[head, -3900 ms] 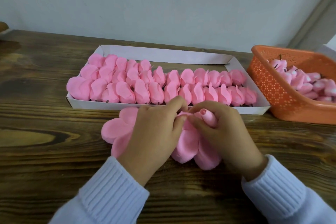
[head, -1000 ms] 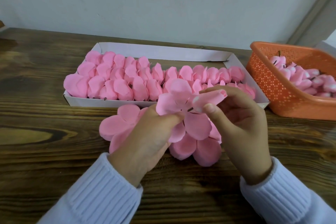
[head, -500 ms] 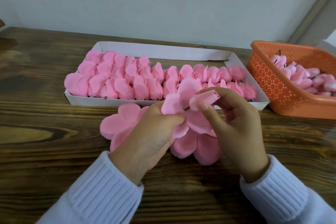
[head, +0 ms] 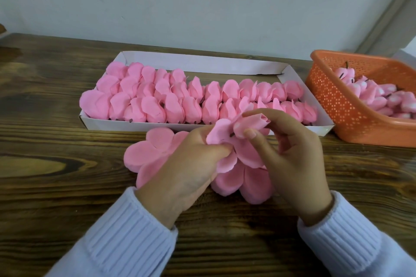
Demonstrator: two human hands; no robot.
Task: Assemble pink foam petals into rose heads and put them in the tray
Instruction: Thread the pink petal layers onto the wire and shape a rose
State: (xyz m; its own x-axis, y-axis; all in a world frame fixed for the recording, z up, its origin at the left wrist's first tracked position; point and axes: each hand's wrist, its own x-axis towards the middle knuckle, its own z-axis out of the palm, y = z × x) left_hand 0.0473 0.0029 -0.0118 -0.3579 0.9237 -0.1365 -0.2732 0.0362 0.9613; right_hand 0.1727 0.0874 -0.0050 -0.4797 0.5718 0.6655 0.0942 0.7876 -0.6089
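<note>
Hands (head: 191,164) (head: 295,164) w/ bud (head: 249,127), petals (head: 219,133) higher than before; wood table (head: 63,191), pale wall (head: 202,7).

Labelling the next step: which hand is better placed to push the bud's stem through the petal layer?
Right, most likely. The right hand pinches the rolled bud, with its dark stem pointing at the petal layer that the left hand grips, so the left only needs to steady it.

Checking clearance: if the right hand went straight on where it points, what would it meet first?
Likely the flat pink foam petal piece the left hand pinches, beside the rolled pink bud in the right hand.
</note>
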